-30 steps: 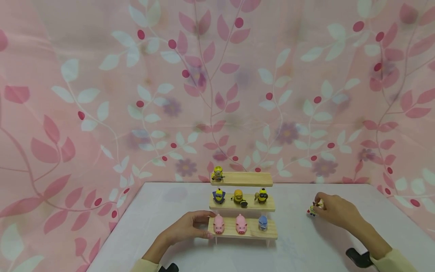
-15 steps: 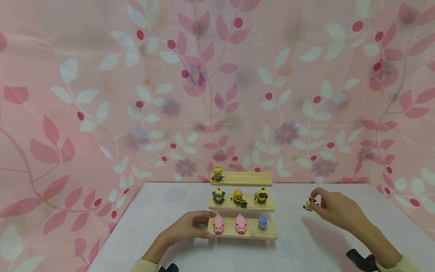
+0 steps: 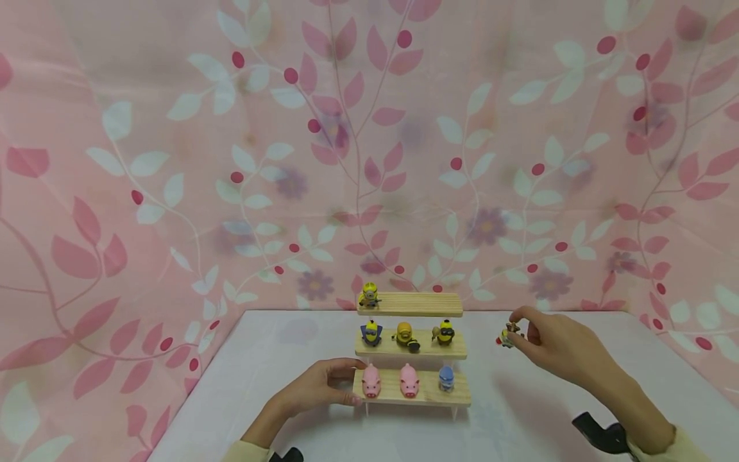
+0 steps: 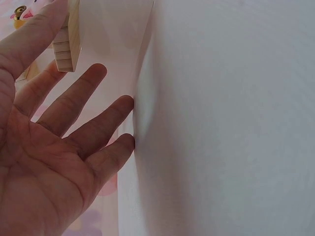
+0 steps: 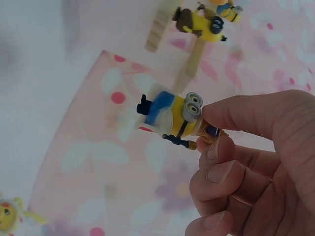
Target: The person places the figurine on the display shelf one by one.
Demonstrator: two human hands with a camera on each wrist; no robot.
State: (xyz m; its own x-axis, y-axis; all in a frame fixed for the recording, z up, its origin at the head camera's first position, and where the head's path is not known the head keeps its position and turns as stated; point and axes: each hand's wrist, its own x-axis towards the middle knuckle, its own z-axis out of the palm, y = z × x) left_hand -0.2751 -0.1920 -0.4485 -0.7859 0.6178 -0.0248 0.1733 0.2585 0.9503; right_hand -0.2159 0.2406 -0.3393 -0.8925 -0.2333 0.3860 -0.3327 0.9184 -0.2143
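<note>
My left hand [image 3: 314, 386] holds the left end of the bottom board of a three-tier wooden display stand [image 3: 433, 399], thumb in front and fingers behind. In the left wrist view, the board's end [image 4: 66, 49] sits between thumb and forefinger; the other fingers are spread. To the right of the stand, my right hand [image 3: 562, 350] pinches a small Minion figurine [image 5: 172, 112] above the table. It is yellow with goggles, blue overalls and a tan top on its head; the right wrist view shows it feet-left.
Pink pig figurines [image 3: 409, 382] and a blue figurine [image 3: 446, 378] stand on the bottom tier. Minion figurines [image 3: 405, 334] line the middle tier, and one Minion [image 3: 369, 294] stands at the top left. A yellow toy [image 5: 7, 216] shows lower left in the right wrist view.
My right hand has lifted the Minion figurine slightly and carried it left, toward the stand. The left hand and stand stay put.
</note>
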